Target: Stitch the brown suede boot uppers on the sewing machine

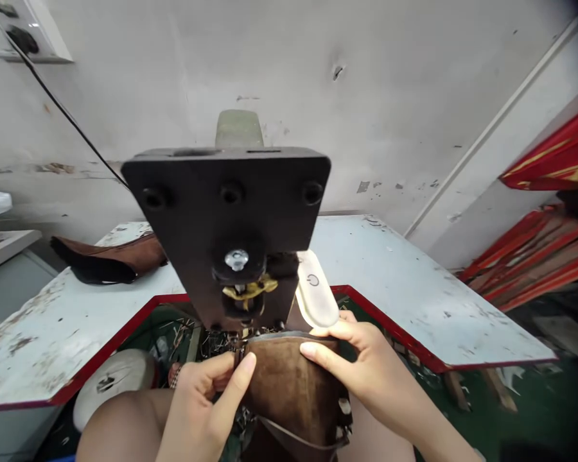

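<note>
Between my hands is a brown suede-like boot shaft (293, 385), its top edge up against the lower end of a black machine head (231, 218). My left hand (212, 391) pinches the left side of that edge, thumb on the near face. At the right side, my right hand (351, 353) grips the same edge between thumb and fingers. The lower part of the shaft hangs over my lap, its end out of view. A brass-coloured part and a screw show on the machine's front. A white lamp with a power mark (316, 289) sits just above my right hand.
A pale blue worktable (404, 295) with a red edge surrounds a cut-out before me. Another brown boot (115, 256) lies on its left side. Below stands a white round stool (115, 385), with scraps on the green floor. Red racks (534, 256) stand at right.
</note>
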A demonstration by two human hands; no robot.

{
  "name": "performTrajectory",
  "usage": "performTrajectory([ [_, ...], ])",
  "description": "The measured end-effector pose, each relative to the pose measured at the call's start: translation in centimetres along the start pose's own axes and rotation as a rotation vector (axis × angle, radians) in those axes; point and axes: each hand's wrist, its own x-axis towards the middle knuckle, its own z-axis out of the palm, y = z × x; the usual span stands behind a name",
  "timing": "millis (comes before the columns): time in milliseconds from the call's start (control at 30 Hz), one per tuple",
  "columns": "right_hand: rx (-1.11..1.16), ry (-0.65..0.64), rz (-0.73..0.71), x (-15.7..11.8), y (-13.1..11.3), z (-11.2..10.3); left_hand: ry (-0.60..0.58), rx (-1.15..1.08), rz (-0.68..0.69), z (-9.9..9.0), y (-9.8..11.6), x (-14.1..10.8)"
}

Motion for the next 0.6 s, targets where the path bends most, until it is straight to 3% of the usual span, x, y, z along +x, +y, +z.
performTrajectory([
  [367, 0.036, -0.018, -0.009, 1.0, -1.0, 1.0, 0.054, 0.015, -0.051, -1.5, 0.0, -0.3],
  [467, 0.063, -0.035, -0.037, 1.4, -1.9, 1.8, 0.139, 0.065, -0.061, -2.8, -0.6, -0.6],
  [600, 0.208, -0.138, -0.074, 1.9, -3.2, 3.1, 0.099, -0.007, -0.085, -5.1, -2.4, -0.7],
])
